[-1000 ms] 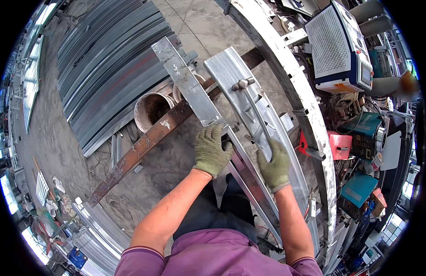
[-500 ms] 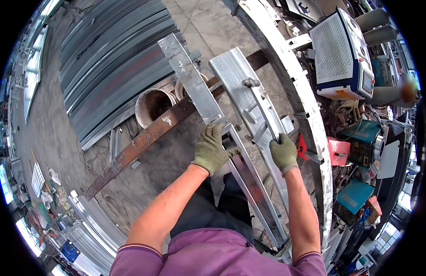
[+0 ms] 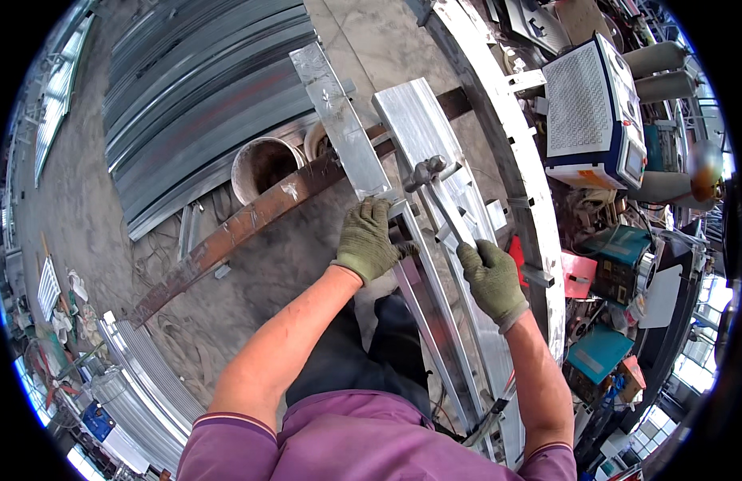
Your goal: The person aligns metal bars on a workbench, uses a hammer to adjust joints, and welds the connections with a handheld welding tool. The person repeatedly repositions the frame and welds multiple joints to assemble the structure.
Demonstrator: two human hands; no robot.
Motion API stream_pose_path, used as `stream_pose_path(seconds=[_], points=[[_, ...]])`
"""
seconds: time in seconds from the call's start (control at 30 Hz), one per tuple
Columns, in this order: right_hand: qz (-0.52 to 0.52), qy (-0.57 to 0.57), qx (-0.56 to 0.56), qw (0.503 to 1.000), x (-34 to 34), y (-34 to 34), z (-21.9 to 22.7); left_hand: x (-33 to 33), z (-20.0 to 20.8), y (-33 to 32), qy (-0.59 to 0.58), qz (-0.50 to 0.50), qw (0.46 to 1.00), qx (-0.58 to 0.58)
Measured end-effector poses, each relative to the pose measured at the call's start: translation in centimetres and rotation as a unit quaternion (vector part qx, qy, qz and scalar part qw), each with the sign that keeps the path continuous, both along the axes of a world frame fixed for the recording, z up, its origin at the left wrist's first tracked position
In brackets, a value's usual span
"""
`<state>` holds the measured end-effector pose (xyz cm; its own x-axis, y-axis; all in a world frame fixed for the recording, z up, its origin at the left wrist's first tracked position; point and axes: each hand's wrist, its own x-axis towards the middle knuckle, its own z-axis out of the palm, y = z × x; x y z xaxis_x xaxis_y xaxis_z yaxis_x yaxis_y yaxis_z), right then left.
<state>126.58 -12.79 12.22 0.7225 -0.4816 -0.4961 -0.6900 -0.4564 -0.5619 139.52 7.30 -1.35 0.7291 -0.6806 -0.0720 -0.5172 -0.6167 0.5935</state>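
Observation:
My right hand (image 3: 493,280), in a green work glove, is closed round the handle of a hammer (image 3: 445,210). The hammer head is above a wide silvery metal profile (image 3: 411,116); whether it touches cannot be told. My left hand (image 3: 367,239), gloved alike, has its fingers bent over the end of a narrow metal frame (image 3: 445,301). Right beyond those fingertips, a flat grey metal bar (image 3: 339,120) runs away from me. Both the bar and the wide profile lie across a rusty brown beam (image 3: 251,220).
A worn bucket (image 3: 263,172) stands behind the beam, near a stack of long metal profiles (image 3: 203,104). On the right runs a long pale steel rail (image 3: 527,172). Past it are a white-and-blue machine (image 3: 583,104), a red box (image 3: 579,272) and teal equipment (image 3: 599,353).
My right hand has turned the hammer so its head swings nearer and left, with the handle more upright in view. My left hand keeps its place on the frame end. The view has shifted slightly.

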Motion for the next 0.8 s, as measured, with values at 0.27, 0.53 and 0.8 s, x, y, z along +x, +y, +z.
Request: stream_pose_path(seconds=[0.27, 0.53, 0.8], points=[[0.042, 0.009, -0.039, 0.998, 0.7, -1.9, 0.4, 0.2, 0.3, 0.1, -0.003, -0.008, 1.0, 0.018], [0.075, 0.086, -0.027, 0.993, 1.3, -4.1, 1.2, 0.4, -0.2, 0.2, 0.018, -0.014, 1.0, 0.013], [0.15, 0.132, -0.068, 0.977, 1.2, -4.6, 0.9, 0.5, -0.8, 0.3, -0.018, -0.023, 0.999, 0.014]])
